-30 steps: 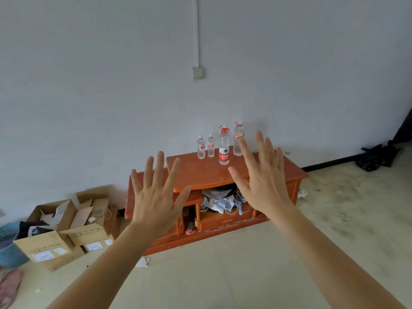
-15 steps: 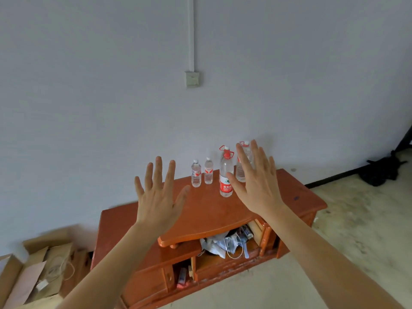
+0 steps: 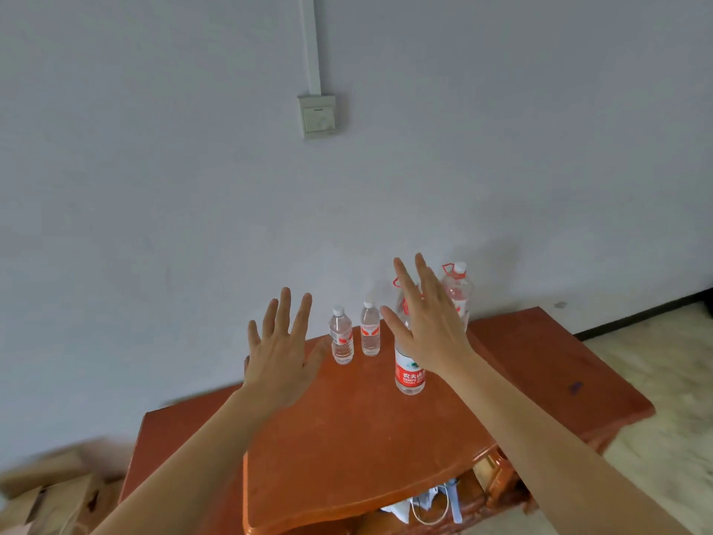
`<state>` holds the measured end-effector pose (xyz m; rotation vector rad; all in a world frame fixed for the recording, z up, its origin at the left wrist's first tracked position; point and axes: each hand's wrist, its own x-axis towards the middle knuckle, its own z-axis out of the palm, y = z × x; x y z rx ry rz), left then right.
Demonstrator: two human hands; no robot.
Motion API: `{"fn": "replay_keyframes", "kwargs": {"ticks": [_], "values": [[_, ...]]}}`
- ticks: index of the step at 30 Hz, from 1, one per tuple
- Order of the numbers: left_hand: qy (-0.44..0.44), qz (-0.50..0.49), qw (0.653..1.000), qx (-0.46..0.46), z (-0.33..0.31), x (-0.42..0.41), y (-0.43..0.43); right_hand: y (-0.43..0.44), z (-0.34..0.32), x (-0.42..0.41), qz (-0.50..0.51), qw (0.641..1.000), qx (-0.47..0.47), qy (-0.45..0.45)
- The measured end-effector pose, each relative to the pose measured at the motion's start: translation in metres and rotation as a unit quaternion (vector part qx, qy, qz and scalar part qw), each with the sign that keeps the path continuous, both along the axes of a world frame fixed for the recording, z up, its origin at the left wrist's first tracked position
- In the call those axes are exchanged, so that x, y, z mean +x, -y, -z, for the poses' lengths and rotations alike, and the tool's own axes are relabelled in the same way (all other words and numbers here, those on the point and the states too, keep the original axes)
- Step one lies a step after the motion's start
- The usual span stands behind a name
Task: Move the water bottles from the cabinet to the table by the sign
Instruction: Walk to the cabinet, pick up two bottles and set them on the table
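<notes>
Several clear water bottles with red labels stand at the back of the orange wooden cabinet (image 3: 366, 438). Two small bottles, one on the left (image 3: 341, 341) and one beside it (image 3: 370, 330), stand close together. A large bottle (image 3: 409, 374) stands nearer to me, its upper half hidden by my right hand (image 3: 428, 326). Another large bottle (image 3: 459, 291) with a red carry ring stands against the wall. My right hand is spread flat in front of the near large bottle, holding nothing. My left hand (image 3: 283, 349) is spread wide just left of the small bottles, empty.
A grey wall with a switch box (image 3: 319, 115) rises behind the cabinet. Cardboard boxes (image 3: 50, 500) lie on the floor at lower left. Papers and a cable (image 3: 428, 503) fill the cabinet's lower shelf. Pale floor (image 3: 663, 380) extends to the right.
The view has come much closer to the cabinet, which now fills the lower frame. Both spread hands have reached forward to the bottles; the right hand now overlaps the near large bottle.
</notes>
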<state>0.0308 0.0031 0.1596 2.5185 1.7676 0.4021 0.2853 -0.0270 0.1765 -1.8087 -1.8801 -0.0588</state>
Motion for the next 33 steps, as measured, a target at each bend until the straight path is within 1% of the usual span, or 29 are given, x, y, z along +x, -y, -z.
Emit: {"fn": "replay_keyframes", "kwargs": {"ticks": [5, 8, 10, 13, 15, 17, 20, 22, 24, 27, 30, 33], "values": [[0.005, -0.033, 0.999, -0.038, 0.017, 0.036, -0.096, -0.112, 0.021, 0.030, -0.026, 0.998, -0.065, 0.005], [-0.009, -0.046, 0.996, -0.075, 0.039, 0.050, -0.136, -0.159, 0.043, 0.035, -0.036, 0.994, -0.099, -0.018], [-0.004, -0.052, 0.994, -0.093, 0.059, 0.055, -0.155, -0.179, 0.064, 0.032, -0.037, 0.991, -0.118, -0.043], [0.015, -0.061, 0.988, -0.142, 0.101, 0.063, -0.189, -0.213, 0.107, 0.026, -0.025, 0.979, -0.160, -0.124], [0.034, -0.063, 0.981, -0.179, 0.135, 0.065, -0.209, -0.233, 0.144, 0.020, -0.005, 0.962, -0.186, -0.201], [0.059, -0.068, 0.972, -0.216, 0.170, 0.067, -0.223, -0.245, 0.180, 0.014, 0.015, 0.943, -0.211, -0.257], [0.092, -0.083, 0.959, -0.256, 0.219, 0.069, -0.239, -0.256, 0.235, 0.007, 0.046, 0.917, -0.241, -0.315], [0.118, -0.101, 0.943, -0.293, 0.248, 0.071, -0.252, -0.260, 0.267, 0.004, 0.075, 0.908, -0.243, -0.334], [0.137, -0.108, 0.933, -0.313, 0.271, 0.075, -0.263, -0.262, 0.291, 0.001, 0.092, 0.905, -0.218, -0.354], [0.198, -0.094, 0.928, -0.301, 0.296, 0.080, -0.279, -0.269, 0.317, -0.001, 0.107, 0.889, -0.169, -0.412], [0.251, -0.091, 0.917, -0.297, 0.326, 0.085, -0.295, -0.280, 0.353, 0.005, 0.105, 0.861, -0.162, -0.470], [0.300, -0.113, 0.902, -0.289, 0.337, 0.090, -0.305, -0.289, 0.374, 0.010, 0.106, 0.842, -0.154, -0.507]]}}
